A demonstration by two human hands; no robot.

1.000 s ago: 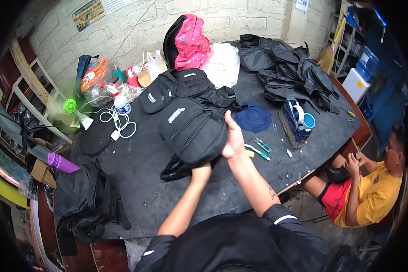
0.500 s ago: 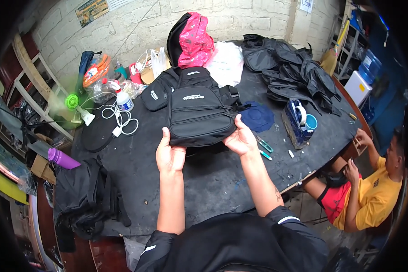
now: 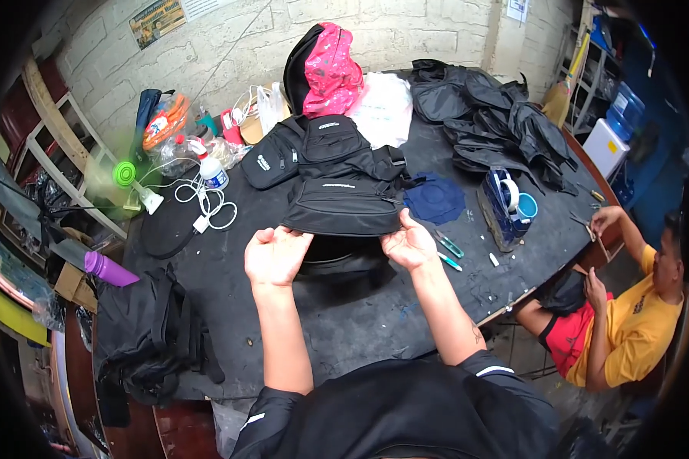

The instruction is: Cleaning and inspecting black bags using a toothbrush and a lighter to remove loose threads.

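Both my hands grip the near edge of a black bag [image 3: 343, 208] with a zipped front pocket. My left hand [image 3: 277, 254] has its fingers under the left corner, and my right hand [image 3: 410, 243] pinches the right corner. The near edge is lifted off the table, and a dark hollow shows beneath it. A smaller black pouch [image 3: 270, 159] and another black bag [image 3: 335, 142] lie just beyond. Beside my right hand are a teal-handled tool [image 3: 449, 245], a slim teal tool [image 3: 450, 262] and a round dark blue cloth [image 3: 436, 199].
A tape dispenser [image 3: 504, 200] stands to the right, before a heap of black bags [image 3: 486, 115]. A spray bottle [image 3: 212, 170] and white cable [image 3: 201, 205] sit left. Black fabric [image 3: 149, 329] with a purple bottle [image 3: 111, 269] lies near left. A co-worker [image 3: 628, 321] sits at right.
The bag's near edge has tipped up, so its front now looks foreshortened and a hollow shows below. My left hand has shifted slightly left and its palm has turned up more.
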